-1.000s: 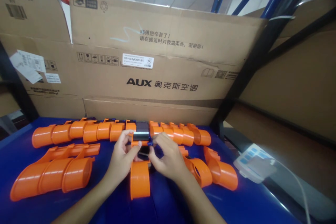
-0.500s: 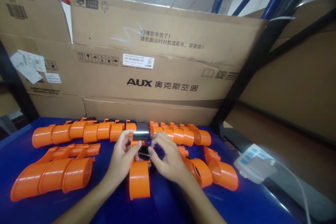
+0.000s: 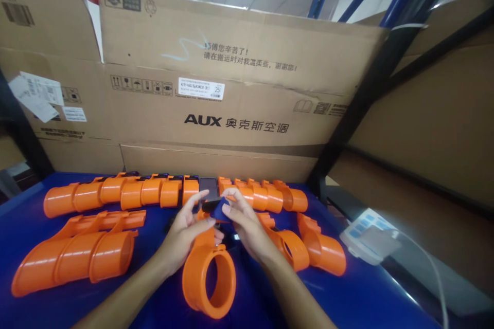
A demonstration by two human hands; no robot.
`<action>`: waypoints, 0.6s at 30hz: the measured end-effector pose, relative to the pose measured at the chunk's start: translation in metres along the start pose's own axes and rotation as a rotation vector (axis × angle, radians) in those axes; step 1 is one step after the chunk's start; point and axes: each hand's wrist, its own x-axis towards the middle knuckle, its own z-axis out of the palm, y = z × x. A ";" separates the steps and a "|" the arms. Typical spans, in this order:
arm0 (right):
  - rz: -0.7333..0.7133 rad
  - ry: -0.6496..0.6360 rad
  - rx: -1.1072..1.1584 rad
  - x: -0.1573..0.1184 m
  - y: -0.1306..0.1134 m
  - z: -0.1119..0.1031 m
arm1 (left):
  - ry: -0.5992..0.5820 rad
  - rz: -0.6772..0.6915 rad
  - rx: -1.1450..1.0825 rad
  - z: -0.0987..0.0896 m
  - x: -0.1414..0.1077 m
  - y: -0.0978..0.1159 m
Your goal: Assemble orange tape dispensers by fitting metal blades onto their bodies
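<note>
Between both hands is an orange plastic tape dispenser [image 3: 210, 277], its round hub hanging toward me with the open ring showing. My left hand [image 3: 186, 234] is closed on the dispenser's upper end, thumb across it. My right hand [image 3: 245, 218] pinches a dark blue piece [image 3: 220, 209] at the top of that same dispenser. Beside it a black flap lies between the hands. Fingers hide how the blue piece meets the orange body.
A back row of orange dispensers [image 3: 150, 192] crosses the blue table [image 3: 154, 308]. Nested ones [image 3: 73, 257] lie front left, others [image 3: 326, 254] right. A dark rectangular object [image 3: 208, 186] stands in the row. Cardboard [image 3: 239, 108] rises behind; a white device [image 3: 370, 236] with a cable sits right.
The dispenser has turned in my hands, so its ring opening now faces me and sits lower. The serrated edge seen earlier is out of sight. My right hand has shifted on the blue piece.
</note>
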 end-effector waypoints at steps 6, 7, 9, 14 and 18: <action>-0.024 0.028 -0.145 0.003 0.008 0.003 | -0.010 -0.012 -0.034 -0.002 0.000 -0.002; -0.024 0.028 -0.156 0.003 0.008 0.004 | 0.025 0.003 -0.012 -0.003 0.002 -0.003; -0.035 0.029 -0.169 0.003 0.008 0.004 | 0.087 0.020 0.041 -0.005 0.005 -0.005; -0.042 -0.002 -0.186 0.002 0.007 0.007 | 0.144 0.065 0.099 -0.010 0.008 -0.007; -0.080 0.033 -0.243 0.004 0.009 0.006 | 0.167 0.023 0.033 -0.007 0.011 -0.005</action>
